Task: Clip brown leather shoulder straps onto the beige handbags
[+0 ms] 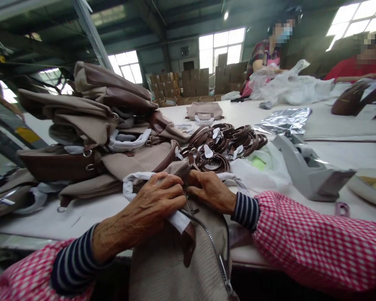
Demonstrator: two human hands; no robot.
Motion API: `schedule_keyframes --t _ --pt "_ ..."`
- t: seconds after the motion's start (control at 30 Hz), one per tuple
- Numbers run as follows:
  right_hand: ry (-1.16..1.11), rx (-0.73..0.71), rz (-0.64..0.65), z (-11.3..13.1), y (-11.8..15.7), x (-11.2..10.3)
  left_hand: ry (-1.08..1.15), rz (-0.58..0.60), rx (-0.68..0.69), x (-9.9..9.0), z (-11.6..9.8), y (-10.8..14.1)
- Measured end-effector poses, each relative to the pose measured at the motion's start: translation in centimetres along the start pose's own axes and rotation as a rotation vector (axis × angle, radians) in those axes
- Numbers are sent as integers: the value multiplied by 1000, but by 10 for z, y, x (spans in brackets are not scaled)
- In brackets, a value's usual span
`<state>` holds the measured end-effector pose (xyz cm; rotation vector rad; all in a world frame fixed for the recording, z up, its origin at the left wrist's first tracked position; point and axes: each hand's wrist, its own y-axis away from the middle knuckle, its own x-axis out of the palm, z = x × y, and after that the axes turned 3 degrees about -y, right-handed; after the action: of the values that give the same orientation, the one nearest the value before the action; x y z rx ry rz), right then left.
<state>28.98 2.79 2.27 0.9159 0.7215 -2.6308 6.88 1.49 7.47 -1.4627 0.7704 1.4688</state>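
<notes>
A taupe fabric handbag (172, 267) hangs over the front table edge close to me, with brown leather trim and an open metal zipper (211, 240). My left hand (158, 200) is closed over the bag's upper part, its fingers curled round a handle wrapped in white paper (179, 220). Opposite it, my right hand (211, 190) bends its fingers at the bag's opening and grips the edge; the fingertips are partly hidden. Just beyond both hands lie coiled brown leather straps (217, 161) with white wrapping on their metal parts.
A tall heap of similar handbags (90, 108) stands at the left. To the right are a grey tape dispenser (313, 167), a white bowl (372, 186) and silver foil (285, 119). Another bag (204, 110) lies farther back. Two people work across the table near white plastic (285, 88).
</notes>
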Motion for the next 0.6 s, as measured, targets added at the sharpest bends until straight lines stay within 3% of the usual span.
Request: schedule_keyframes --t 0.13,0.33,0.43,0.6 --pt "55 -130 76 0 15 -7 18 -78 10 9 4 11" --pt "343 -70 118 8 12 -2 47 -165 54 12 7 10" --pt "486 -110 166 9 3 3 59 -233 77 13 9 9" --pt "363 -235 220 4 10 -3 106 -270 66 19 11 15"
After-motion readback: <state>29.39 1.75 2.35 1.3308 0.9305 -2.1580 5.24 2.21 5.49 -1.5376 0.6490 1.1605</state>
